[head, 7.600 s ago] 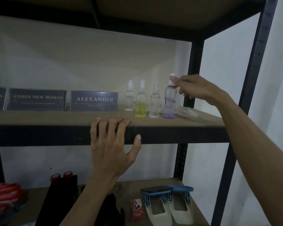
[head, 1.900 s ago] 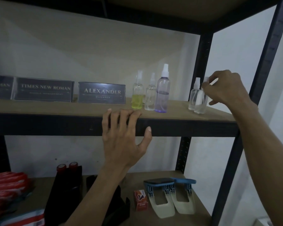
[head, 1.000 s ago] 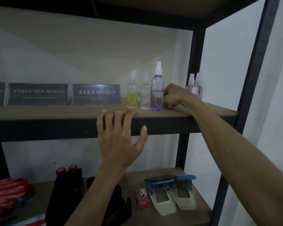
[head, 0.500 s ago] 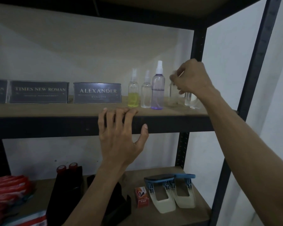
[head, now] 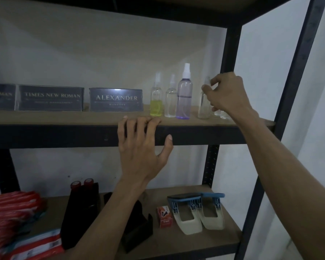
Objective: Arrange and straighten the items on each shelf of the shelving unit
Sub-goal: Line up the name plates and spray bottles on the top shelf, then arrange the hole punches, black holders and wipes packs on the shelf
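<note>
Right hand (head: pixel 227 94) reaching onto upper shelf (head: pixel 64 119), grip pinching top of clear bottle (head: pixel 204 104); bottle standing upright on the board, apart from purple bottle (head: pixel 184 94), on its right. Two more small clear bottles (head: pixel 220 113) mostly hiding behind the right hand, only bases showing. Row standing left of purple bottle: small clear one (head: pixel 170 99) just beside it, then yellow-liquid bottle (head: pixel 156 98). Further left of purple bottle, ALEXANDER plate (head: pixel 116 100), then TIMES NEW ROMAN plate (head: pixel 51 98), then a third plate (head: pixel 1 96) getting cropped at frame edge. All three standing upright, facing forward.

Left hand (head: pixel 143 152) resting on front lip of upper shelf, below yellow-liquid bottle; fingers hooking over the edge, thumb spreading free, grasping no item.

Lower shelf (head: pixel 195 241), below purple bottle: two hole punches (head: pixel 195 211) lying side by side, small red box (head: pixel 164 216) just left of them, black holders (head: pixel 79 212) and red packs (head: pixel 11 212) further left.
</note>
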The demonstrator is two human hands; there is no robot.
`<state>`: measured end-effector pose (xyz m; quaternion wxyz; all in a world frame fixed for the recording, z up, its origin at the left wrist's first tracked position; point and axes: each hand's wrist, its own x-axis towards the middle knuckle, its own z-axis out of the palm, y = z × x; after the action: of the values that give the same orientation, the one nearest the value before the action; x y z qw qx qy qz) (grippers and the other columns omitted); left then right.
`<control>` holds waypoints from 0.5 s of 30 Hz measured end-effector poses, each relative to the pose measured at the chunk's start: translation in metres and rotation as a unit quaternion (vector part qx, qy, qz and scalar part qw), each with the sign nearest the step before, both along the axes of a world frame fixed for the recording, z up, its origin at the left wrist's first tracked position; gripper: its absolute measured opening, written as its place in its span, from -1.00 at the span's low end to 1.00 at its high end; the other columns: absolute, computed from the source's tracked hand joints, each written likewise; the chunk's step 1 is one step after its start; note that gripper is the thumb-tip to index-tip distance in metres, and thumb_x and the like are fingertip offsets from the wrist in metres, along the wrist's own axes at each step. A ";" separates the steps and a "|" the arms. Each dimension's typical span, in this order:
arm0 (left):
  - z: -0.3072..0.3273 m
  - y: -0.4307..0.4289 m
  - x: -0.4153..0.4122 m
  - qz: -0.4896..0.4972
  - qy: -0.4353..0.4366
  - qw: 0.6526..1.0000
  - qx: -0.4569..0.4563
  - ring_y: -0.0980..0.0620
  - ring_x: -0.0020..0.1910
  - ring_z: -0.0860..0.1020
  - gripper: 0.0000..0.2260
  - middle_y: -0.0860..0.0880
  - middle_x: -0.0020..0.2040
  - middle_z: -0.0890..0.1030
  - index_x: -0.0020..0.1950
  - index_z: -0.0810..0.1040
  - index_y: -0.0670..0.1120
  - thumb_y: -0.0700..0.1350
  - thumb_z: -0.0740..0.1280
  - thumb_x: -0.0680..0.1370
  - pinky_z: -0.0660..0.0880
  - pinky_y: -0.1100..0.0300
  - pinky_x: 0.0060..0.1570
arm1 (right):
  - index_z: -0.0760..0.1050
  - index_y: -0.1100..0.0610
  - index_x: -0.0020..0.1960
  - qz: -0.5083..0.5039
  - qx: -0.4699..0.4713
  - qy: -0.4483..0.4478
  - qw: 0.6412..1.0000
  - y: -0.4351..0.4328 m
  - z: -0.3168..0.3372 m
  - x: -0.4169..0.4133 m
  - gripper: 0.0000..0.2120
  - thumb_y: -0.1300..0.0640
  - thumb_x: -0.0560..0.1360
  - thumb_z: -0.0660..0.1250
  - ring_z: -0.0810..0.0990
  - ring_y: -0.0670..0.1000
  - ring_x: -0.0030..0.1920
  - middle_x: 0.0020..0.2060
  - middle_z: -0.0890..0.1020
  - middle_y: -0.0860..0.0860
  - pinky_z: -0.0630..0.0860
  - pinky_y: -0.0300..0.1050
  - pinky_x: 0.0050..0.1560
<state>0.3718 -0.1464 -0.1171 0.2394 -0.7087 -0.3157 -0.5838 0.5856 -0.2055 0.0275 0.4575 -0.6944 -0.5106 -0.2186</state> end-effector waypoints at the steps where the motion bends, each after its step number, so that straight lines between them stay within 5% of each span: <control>1: 0.000 0.000 0.000 -0.002 0.000 1.000 -0.001 -0.17 0.20 0.50 -0.57 -0.11 0.15 0.58 0.25 0.59 -0.12 0.17 0.29 0.57 0.20 -0.12 0.48 | 0.57 0.22 0.29 0.003 0.005 0.002 1.000 -0.002 -0.003 0.000 -0.60 -0.04 0.61 0.35 0.66 -0.01 -0.48 -0.02 0.71 0.15 0.63 -0.22 -0.33; 4: 0.000 0.000 -0.002 -0.005 0.003 1.000 -0.001 -0.17 0.20 0.49 -0.57 -0.11 0.15 0.58 0.25 0.58 -0.12 0.17 0.29 0.57 0.21 -0.12 0.48 | 0.46 0.14 0.38 -0.008 0.039 0.000 0.999 -0.008 -0.019 -0.001 -0.48 -0.14 0.55 0.38 0.68 0.03 -0.26 -0.07 0.68 0.09 0.63 -0.08 -0.05; 7: 0.000 -0.003 -0.003 -0.006 0.010 1.000 -0.006 -0.16 0.21 0.46 -0.57 -0.11 0.17 0.56 0.27 0.56 -0.11 0.18 0.28 0.58 0.22 -0.14 0.46 | 0.45 0.10 0.27 0.016 0.100 -0.020 0.995 -0.022 -0.047 -0.010 -0.61 -0.11 0.57 0.38 0.62 -0.08 -0.28 -0.31 0.63 -0.04 0.60 -0.02 0.06; 15: -0.002 -0.010 -0.007 -0.031 0.014 0.999 -0.033 -0.18 0.34 0.42 -0.54 -0.14 0.28 0.53 0.35 0.52 -0.10 0.17 0.28 0.58 0.16 -0.21 0.49 | 0.52 0.22 0.18 0.065 0.217 -0.160 0.961 -0.057 -0.122 -0.033 -0.74 0.04 0.63 0.34 0.65 0.00 -0.14 -0.17 0.67 0.00 0.58 -0.02 -0.06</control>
<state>0.3651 -0.1569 -0.1195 0.2022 -0.7339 -0.3096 -0.5698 0.5525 -0.2623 -0.0941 0.5226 -0.4995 -0.5614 -0.4028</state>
